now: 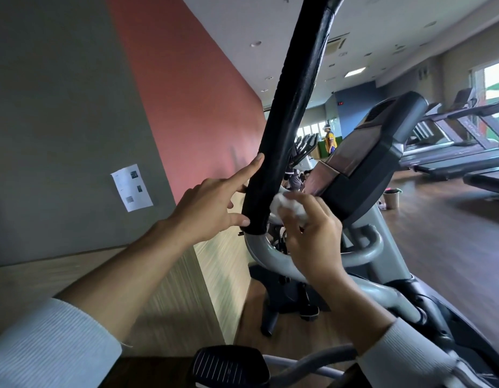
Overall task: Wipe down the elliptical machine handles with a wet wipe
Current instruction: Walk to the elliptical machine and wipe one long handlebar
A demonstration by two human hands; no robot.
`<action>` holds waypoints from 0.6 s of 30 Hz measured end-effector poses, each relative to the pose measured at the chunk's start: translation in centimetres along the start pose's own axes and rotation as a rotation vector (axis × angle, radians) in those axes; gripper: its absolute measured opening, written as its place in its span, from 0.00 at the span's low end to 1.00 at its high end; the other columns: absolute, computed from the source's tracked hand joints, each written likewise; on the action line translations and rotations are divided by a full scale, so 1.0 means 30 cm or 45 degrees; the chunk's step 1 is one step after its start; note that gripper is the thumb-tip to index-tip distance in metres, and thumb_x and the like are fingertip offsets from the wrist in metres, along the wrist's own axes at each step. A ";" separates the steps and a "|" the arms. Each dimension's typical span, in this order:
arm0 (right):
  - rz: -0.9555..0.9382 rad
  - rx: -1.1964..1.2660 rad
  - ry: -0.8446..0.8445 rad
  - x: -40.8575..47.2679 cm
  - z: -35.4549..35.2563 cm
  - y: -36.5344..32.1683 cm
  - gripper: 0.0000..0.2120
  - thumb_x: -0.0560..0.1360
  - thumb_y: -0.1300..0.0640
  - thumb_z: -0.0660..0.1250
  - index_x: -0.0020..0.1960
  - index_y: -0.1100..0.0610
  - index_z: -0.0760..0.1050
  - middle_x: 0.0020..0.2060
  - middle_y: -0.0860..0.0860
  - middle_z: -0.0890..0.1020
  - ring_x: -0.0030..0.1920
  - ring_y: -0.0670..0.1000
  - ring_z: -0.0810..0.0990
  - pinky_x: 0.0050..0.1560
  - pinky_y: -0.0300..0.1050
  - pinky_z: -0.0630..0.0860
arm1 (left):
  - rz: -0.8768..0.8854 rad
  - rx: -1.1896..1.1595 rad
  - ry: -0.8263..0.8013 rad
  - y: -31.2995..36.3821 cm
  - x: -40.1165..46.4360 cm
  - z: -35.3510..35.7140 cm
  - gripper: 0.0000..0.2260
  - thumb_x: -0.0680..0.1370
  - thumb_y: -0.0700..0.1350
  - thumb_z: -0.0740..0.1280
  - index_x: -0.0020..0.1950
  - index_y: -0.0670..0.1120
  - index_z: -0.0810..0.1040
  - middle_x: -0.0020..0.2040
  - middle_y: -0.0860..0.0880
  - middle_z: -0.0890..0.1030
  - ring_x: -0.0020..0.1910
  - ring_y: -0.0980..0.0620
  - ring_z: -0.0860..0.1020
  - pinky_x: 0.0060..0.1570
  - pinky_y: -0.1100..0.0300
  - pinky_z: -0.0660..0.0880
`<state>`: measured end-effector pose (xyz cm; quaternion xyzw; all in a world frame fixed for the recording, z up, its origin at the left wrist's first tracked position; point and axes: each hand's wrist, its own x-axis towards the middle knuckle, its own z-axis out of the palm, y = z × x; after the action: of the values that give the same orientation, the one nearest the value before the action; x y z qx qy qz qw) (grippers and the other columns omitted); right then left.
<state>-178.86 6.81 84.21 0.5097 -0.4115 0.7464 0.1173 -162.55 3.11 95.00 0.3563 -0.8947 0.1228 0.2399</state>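
Note:
A tall black padded elliptical handle (287,119) rises from a grey metal tube (259,247) in the middle of the view. My left hand (212,208) rests on the handle's left side near its lower end, fingers spread, index finger and thumb touching the padding. My right hand (310,233) is on the handle's right side, closed around a crumpled white wet wipe (284,204) that presses against the lower padding. Both forearms wear white ribbed sleeves.
The machine's dark console (366,163) sits just right of the handle. A foot pedal (228,365) lies at the bottom. A grey and red wall (158,107) stands close on the left. Treadmills (452,152) line the right. A person (329,140) stands far back.

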 end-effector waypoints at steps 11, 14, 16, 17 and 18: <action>-0.003 0.115 -0.449 -0.039 -0.036 0.065 0.06 0.72 0.66 0.70 0.45 0.55 0.78 0.37 0.44 0.81 0.39 0.43 0.79 0.39 0.35 0.72 | -0.049 0.023 0.001 0.023 -0.005 -0.001 0.53 0.68 0.48 0.78 0.71 0.76 0.40 0.62 0.57 0.79 0.48 0.55 0.80 0.53 0.51 0.79; 0.065 0.127 -0.206 0.040 -0.030 0.049 0.08 0.74 0.65 0.70 0.50 0.55 0.79 0.35 0.44 0.79 0.34 0.40 0.76 0.36 0.32 0.69 | -0.062 0.042 0.010 0.034 -0.011 0.001 0.52 0.69 0.48 0.78 0.71 0.75 0.40 0.63 0.57 0.79 0.48 0.55 0.80 0.51 0.52 0.79; 0.070 0.138 -0.132 0.081 -0.013 0.031 0.08 0.74 0.65 0.67 0.51 0.56 0.77 0.34 0.40 0.77 0.35 0.38 0.75 0.36 0.29 0.68 | -0.077 0.065 0.020 0.041 -0.012 0.003 0.52 0.70 0.49 0.77 0.71 0.75 0.39 0.63 0.58 0.79 0.48 0.56 0.80 0.51 0.53 0.79; 0.078 0.146 -0.129 0.087 -0.005 0.022 0.08 0.74 0.66 0.67 0.50 0.55 0.76 0.34 0.40 0.77 0.36 0.38 0.76 0.37 0.30 0.69 | -0.089 0.074 0.024 0.043 -0.012 0.003 0.52 0.70 0.49 0.77 0.71 0.75 0.39 0.63 0.58 0.78 0.48 0.56 0.80 0.50 0.54 0.78; 0.089 0.155 -0.147 0.083 0.001 0.019 0.08 0.74 0.66 0.66 0.49 0.54 0.75 0.35 0.41 0.78 0.37 0.39 0.77 0.37 0.33 0.72 | -0.102 0.078 0.025 0.046 -0.012 0.004 0.52 0.70 0.49 0.77 0.71 0.75 0.39 0.63 0.58 0.78 0.48 0.56 0.80 0.50 0.55 0.77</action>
<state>-180.29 5.82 86.06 0.5434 -0.3888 0.7431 0.0361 -163.31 4.27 94.65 0.3978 -0.8731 0.1438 0.2426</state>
